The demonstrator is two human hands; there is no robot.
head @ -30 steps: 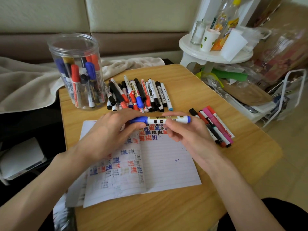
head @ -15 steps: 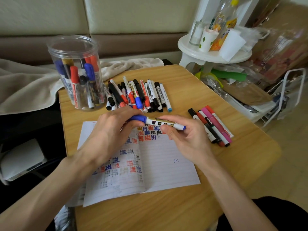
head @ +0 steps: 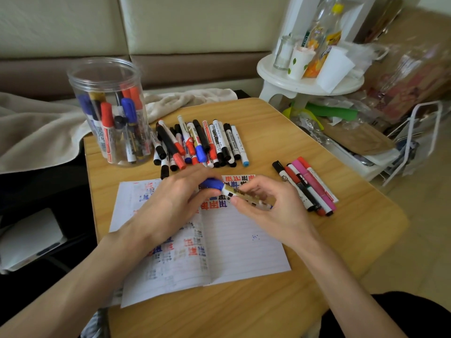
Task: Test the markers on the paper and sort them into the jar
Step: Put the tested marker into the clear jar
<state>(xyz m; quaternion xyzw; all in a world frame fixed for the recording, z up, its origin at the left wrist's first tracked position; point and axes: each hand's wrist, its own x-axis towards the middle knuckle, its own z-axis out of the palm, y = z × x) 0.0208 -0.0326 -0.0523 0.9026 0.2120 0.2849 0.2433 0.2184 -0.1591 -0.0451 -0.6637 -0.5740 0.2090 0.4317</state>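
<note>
The left hand (head: pixel 170 206) is curling its fingers and thumb round the blue cap (head: pixel 211 184) of a marker (head: pixel 240 193). The right hand (head: pixel 271 213) is pinching the gold-and-white barrel of the same marker between thumb and fingertips, the remaining fingers folding loosely beneath. The marker is lying nearly level between the two hands, cap end toward the left hand, over the far part of the paper (head: pixel 244 247) (the barrel is showing blurred, so whether the cap is fully seated cannot be told). The paper is lying open under both hands and wrists, showing red, blue and black test marks beneath and just beyond the fingertips. Beyond the left hand's knuckles a pile (head: pixel 200 142) of red, blue and black markers is lying on the table (head: pixel 244 313), its near ends coming close to the fingers. Further out, on the outer side of the left hand, the clear jar (head: pixel 78 86) is standing upright and open-topped, holding sorted markers (head: pixel 107 123) on end. Just outboard of the right hand a row (head: pixel 308 185) of several markers, a pink one among them, is lying side by side, near the hand but apart from it. Well beyond the right hand a white stool (head: pixel 310 84) is carrying bottles and cups. Past the jar a blanket (head: pixel 36 132) is lying in folds.
</note>
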